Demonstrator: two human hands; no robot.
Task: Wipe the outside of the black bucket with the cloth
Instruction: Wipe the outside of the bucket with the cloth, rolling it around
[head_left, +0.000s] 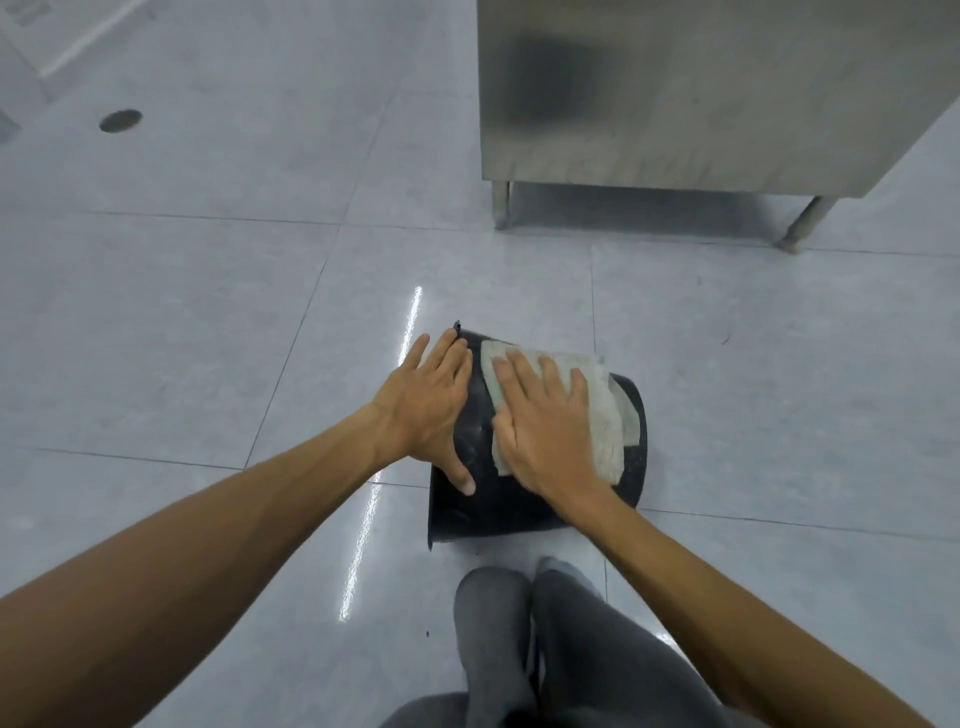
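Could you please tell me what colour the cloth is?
Off-white cloth, seen in the head view.

Black bucket (498, 499) on its side on floor, pale cloth (602, 415) atop.

I take this for a commercial kitchen or a similar back-of-house room. A brushed stainless steel cabinet (701, 93) stands on short metal legs (501, 205). Large glossy grey floor tiles (182, 312) surround a round floor drain (120, 120).

A steel cabinet (701, 93) on short legs stands far right on pale floor tiles (182, 312) (glossy). A dark round drain (120, 120) lies far left.
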